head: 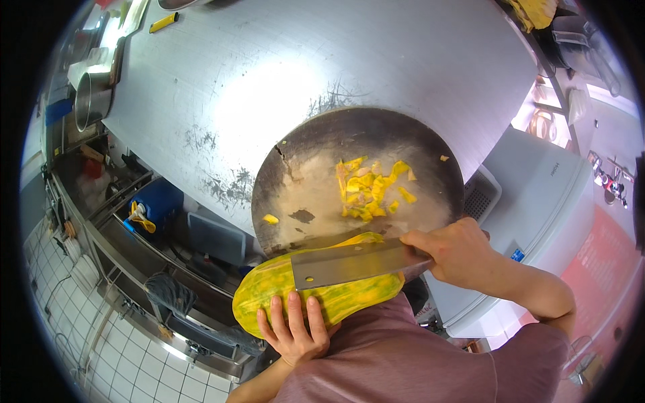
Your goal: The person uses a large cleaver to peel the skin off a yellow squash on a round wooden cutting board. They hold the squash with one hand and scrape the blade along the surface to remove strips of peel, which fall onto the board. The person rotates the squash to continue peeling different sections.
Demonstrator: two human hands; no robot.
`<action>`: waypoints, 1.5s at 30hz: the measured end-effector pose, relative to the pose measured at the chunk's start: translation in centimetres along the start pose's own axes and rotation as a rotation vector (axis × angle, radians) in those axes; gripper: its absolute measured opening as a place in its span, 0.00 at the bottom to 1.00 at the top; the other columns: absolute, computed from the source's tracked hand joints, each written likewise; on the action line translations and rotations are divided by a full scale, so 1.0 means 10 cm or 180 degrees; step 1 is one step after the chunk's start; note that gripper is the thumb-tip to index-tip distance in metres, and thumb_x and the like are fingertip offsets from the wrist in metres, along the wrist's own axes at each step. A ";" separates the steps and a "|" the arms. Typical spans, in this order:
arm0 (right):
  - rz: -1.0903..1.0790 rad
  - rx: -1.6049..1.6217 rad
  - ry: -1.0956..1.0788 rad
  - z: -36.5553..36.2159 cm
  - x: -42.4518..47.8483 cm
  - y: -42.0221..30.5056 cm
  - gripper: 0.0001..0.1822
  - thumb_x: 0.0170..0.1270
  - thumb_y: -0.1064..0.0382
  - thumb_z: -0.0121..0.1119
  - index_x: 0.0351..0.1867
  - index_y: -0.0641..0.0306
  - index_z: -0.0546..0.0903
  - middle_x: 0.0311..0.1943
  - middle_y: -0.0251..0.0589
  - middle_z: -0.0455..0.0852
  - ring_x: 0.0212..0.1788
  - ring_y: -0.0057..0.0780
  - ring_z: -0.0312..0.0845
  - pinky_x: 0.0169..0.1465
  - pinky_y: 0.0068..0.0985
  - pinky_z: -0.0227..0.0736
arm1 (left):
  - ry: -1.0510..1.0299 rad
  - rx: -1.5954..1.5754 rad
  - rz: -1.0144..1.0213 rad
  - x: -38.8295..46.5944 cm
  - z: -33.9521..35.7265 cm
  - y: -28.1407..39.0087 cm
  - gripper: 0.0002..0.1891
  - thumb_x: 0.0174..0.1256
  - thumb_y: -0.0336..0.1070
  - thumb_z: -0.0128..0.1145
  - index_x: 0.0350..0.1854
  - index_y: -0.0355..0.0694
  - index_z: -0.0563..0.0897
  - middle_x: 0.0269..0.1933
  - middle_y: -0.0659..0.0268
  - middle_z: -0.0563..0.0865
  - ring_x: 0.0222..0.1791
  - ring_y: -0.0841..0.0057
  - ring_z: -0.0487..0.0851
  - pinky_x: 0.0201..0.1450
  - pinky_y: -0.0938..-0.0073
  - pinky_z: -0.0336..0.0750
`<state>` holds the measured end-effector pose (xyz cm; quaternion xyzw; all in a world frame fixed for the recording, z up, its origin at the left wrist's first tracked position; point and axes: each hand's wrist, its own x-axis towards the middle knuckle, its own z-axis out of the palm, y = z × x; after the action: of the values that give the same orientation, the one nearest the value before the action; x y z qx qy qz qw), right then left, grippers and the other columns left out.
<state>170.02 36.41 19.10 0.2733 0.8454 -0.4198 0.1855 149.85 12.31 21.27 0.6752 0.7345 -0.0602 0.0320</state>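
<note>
A large yellow-green fruit, by its look a papaya [267, 282], lies at the near edge of a round wooden chopping block [312, 151]. My left hand [297, 332] holds its near side, fingers spread over the skin. In my right hand [453, 252] is the handle of a cleaver [347, 264], mostly hidden by the fingers. The broad blade lies flat across the top of the fruit and covers part of it. Beyond the blade, yellow peel scraps [373, 189] are strewn over the middle of the block. One small yellow scrap [270, 219] sits apart at its left.
The block stands on a steel worktable [403, 60], whose far left bears a yellow cutter [164, 22]. Left are a steel pot [93, 101], a blue container [158, 206] and a sink counter. A white Haier appliance [524, 191] and a grey basket [481, 194] stand right.
</note>
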 end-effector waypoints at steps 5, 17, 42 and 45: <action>0.0012 -0.0118 -0.0032 0.00 0.05 -0.07 0.11 0.56 0.64 0.62 0.40 0.55 0.77 0.20 0.37 0.83 0.23 0.38 0.84 0.24 0.36 0.74 | 0.0021 -0.0004 -0.0003 0.03 -0.01 0.00 0.32 0.74 0.65 0.44 0.65 0.42 0.74 0.62 0.48 0.79 0.61 0.44 0.77 0.63 0.32 0.66; -0.0040 0.0192 -0.0122 -0.07 0.24 -0.08 0.10 0.58 0.63 0.61 0.42 0.55 0.79 0.23 0.41 0.84 0.28 0.39 0.85 0.28 0.38 0.76 | 0.0098 0.0097 0.0186 -0.02 0.03 -0.04 0.39 0.65 0.72 0.52 0.60 0.36 0.77 0.63 0.45 0.78 0.64 0.40 0.74 0.67 0.33 0.63; -0.0319 -0.0668 -0.0502 -0.34 0.12 0.00 0.11 0.51 0.70 0.62 0.36 0.54 0.77 0.18 0.34 0.82 0.20 0.35 0.82 0.22 0.34 0.73 | 0.0230 0.0012 0.0315 -0.03 0.08 -0.06 0.31 0.76 0.65 0.40 0.60 0.41 0.77 0.58 0.47 0.82 0.59 0.43 0.79 0.62 0.31 0.67; -0.0295 -0.0667 -0.0540 -0.32 0.14 -0.02 0.11 0.51 0.70 0.62 0.37 0.55 0.77 0.18 0.35 0.82 0.22 0.35 0.83 0.23 0.34 0.74 | 0.0234 0.0025 0.0317 -0.02 0.09 -0.06 0.31 0.76 0.65 0.40 0.61 0.41 0.77 0.58 0.47 0.82 0.60 0.43 0.79 0.62 0.31 0.67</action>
<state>168.54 39.33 20.25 0.1767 0.8776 -0.3590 0.2642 149.22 11.90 20.48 0.7128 0.7004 -0.0365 0.0053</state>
